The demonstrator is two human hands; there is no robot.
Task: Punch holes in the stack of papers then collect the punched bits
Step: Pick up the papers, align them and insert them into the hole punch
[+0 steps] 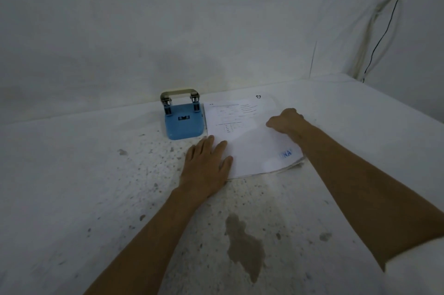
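A stack of white printed papers (pixel 242 134) lies flat on the white-covered table (pixel 96 174), just right of a blue hole punch (pixel 183 122) with a metal handle. My left hand (pixel 206 165) rests flat, fingers apart, with its fingertips on the stack's near-left edge. On the stack's right side rests my right hand (pixel 286 120), fingers curled down onto the paper. The punch touches the stack's left edge, and neither hand is on it.
The table cover is stained, with a dark blotch (pixel 242 244) near the front and several small specks left of the papers. A white wall (pixel 192 30) rises right behind the punch. Cables (pixel 384 30) hang at the back right.
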